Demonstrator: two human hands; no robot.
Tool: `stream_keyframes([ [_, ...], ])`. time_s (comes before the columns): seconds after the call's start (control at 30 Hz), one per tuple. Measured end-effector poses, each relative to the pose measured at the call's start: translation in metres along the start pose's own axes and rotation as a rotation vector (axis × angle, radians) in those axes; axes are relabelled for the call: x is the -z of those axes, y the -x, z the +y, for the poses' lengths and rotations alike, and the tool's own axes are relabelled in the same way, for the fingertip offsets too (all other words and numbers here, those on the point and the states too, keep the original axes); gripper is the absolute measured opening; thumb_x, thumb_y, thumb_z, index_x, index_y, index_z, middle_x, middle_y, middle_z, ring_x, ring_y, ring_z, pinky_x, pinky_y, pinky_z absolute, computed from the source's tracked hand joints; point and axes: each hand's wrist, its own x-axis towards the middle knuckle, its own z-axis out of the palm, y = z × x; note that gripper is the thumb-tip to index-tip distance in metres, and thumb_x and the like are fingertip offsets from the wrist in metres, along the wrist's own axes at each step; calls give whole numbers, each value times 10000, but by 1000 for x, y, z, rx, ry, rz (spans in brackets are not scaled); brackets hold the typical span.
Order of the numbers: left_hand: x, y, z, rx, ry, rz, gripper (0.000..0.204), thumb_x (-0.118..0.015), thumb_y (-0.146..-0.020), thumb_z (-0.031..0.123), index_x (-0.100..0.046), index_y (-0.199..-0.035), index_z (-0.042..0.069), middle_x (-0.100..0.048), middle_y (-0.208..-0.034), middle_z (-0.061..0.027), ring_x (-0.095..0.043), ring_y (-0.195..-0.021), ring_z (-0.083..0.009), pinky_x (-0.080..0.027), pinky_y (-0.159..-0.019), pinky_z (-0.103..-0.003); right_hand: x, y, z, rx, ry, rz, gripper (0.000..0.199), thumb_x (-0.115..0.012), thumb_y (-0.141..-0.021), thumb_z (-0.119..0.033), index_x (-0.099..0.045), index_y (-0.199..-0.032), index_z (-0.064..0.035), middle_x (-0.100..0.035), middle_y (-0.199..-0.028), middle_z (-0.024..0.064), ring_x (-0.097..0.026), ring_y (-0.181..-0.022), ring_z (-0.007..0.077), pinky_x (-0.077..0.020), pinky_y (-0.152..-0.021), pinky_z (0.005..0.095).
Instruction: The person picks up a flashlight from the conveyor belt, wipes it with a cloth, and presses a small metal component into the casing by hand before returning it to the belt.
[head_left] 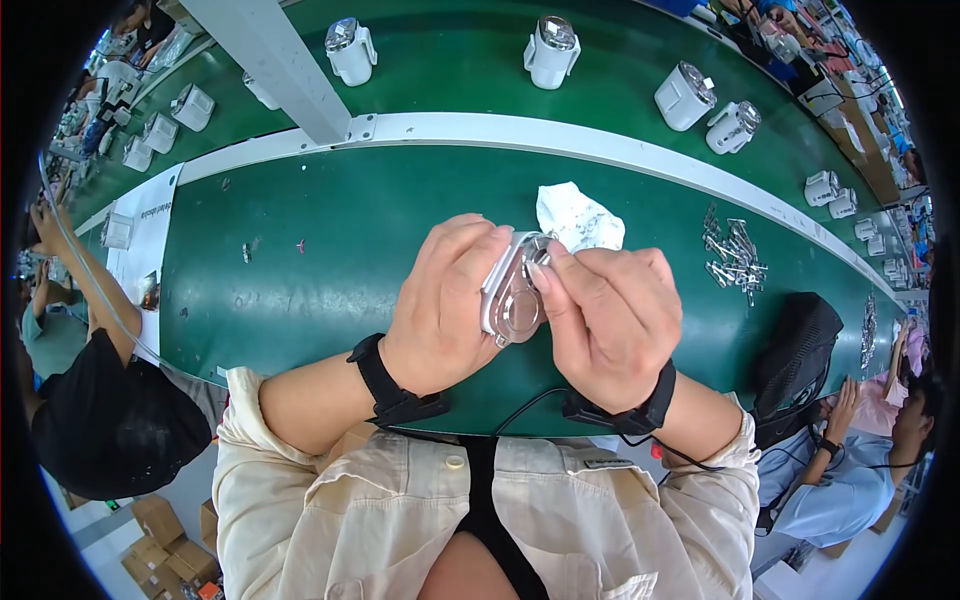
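Note:
My left hand (440,300) is wrapped around a white device with a clear cover (519,312), held above the green table with the cover facing up. A round ring shows through the clear plastic. The fingers of my right hand (615,310) are pinched together at the far end of the cover. Something small and shiny shows at those fingertips, but the fingers hide most of it. Just beyond my right hand lies a crumpled white cloth or sheet (578,218). Both wrists wear black straps.
Small metal parts lie in a pile (735,255) on the green table (330,290) at right. A black bag (800,345) sits near its right edge. Beyond a white rail (450,127), several similar white devices (552,55) stand on a green surface. Other people sit left and right.

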Motion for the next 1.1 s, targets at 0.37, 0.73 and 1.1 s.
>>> stream_keyframes([
  [0.37,-3,-8,0,18,105,61,839,-877,-610,115,-404,-1295,16,-542,-1120,-185,-575,-1002,-374,-499,-850,-460,18,-13,25,-154,-265,-277,277,-662,-865,-156,-680,-1086,10,-634,-1002,123,-610,-822,197,-468,-751,318],
  [0.73,9,-19,6,18,136,-12,962,-916,-605,146,-316,-1351,53,-484,-1255,-200,-548,-1138,-320,-477,-920,-401,-8,-20,15,-662,-1381,-378,357,-531,-978,-172,-527,-1301,-18,-447,-1386,145,-493,-1208,209,-412,-998,313],
  [1.1,-13,5,3,-15,149,17,974,-922,-591,133,-317,-1351,55,-468,-1259,-186,-551,-1121,-302,-477,-912,-382,-2,1,19,-926,-1738,-423,420,-494,-996,-197,-452,-1366,-2,-425,-1416,123,-506,-1196,203,-430,-984,306],
])
